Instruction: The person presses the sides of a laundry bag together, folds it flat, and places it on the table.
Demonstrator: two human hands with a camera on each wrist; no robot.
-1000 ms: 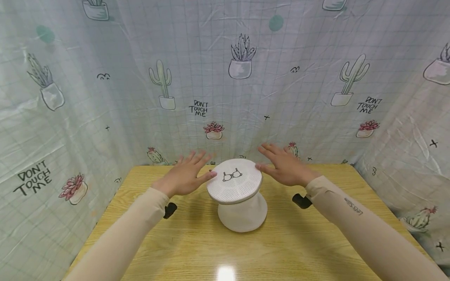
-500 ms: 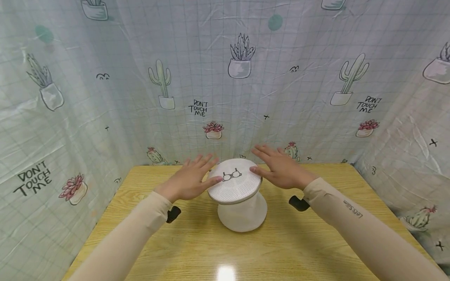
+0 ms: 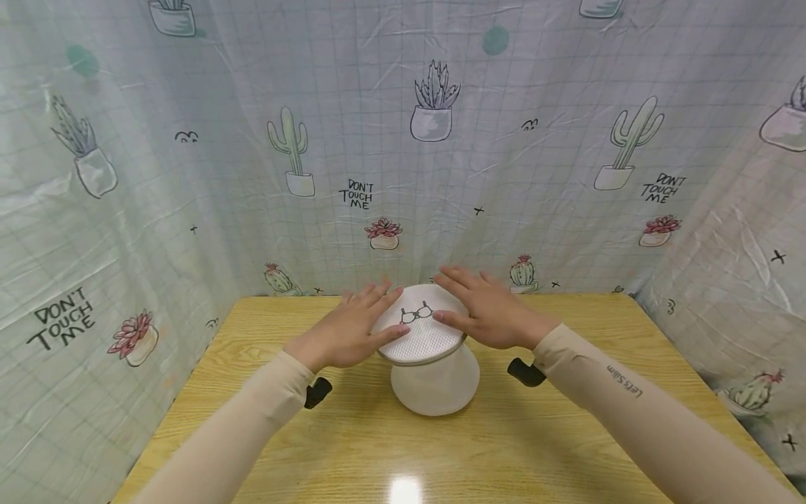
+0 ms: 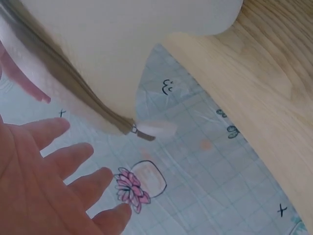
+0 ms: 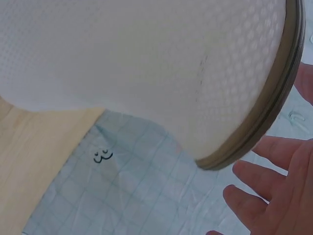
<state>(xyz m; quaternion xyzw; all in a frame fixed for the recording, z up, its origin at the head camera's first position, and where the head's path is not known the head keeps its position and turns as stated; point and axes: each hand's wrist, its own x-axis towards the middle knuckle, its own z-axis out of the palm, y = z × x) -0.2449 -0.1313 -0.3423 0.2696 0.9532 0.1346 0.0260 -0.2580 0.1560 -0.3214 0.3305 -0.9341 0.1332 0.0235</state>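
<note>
A white mesh bra laundry bag [image 3: 431,346] stands upright on the wooden table, wide at top and base and narrower at its waist. A bra drawing [image 3: 417,313] marks its round top. My left hand [image 3: 352,329] spreads over the left side of the top, thumb tip beside the drawing. From the right, my right hand [image 3: 494,309] overlaps the lid with its fingers straight. In the left wrist view a zipper pull [image 4: 145,135] hangs at the rim, just beyond the left fingertips. The right wrist view shows the brown zipper band [image 5: 266,115] curving between right thumb and fingers.
The wooden table [image 3: 302,448] runs back to a curtain [image 3: 352,126] printed with cacti, which encloses the back and both sides. Dark wrist-camera mounts [image 3: 526,372] hang under both wrists.
Both hands have moved inward over the bag's top, the left one to the right and the right one to the left. The bag stays in place.
</note>
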